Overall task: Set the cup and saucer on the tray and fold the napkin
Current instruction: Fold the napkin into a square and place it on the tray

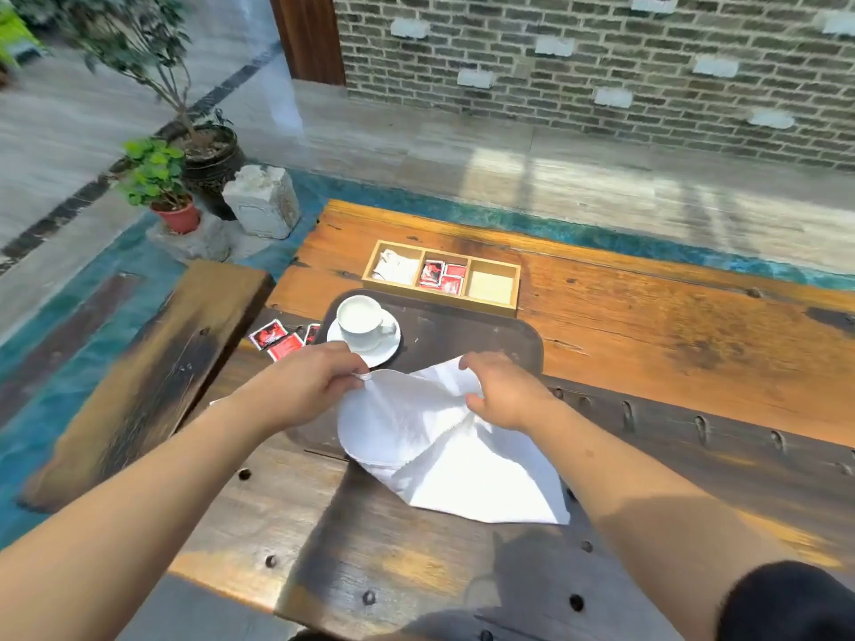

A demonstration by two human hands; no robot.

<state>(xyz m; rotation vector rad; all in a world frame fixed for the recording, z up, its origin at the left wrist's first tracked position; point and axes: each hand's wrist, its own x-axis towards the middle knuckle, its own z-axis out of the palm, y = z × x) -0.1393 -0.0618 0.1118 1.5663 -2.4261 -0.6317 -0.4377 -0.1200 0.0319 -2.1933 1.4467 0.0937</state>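
A white cup (360,321) stands on a white saucer (386,351) in the far left corner of a dark tray (467,337) on the wooden table. A white cloth napkin (439,451) hangs loosely over the tray's near part and the table. My left hand (314,386) pinches the napkin's upper left corner. My right hand (504,390) grips its upper right edge. The cloth is rumpled and lifted at the top, with its lower corner lying on the table.
A wooden three-part box (442,276) with white and red sachets sits behind the tray. Loose red sachets (277,340) lie left of the tray. A wooden bench (152,377) runs along the left. Potted plants (162,187) and a stone block (261,201) stand on the floor beyond.
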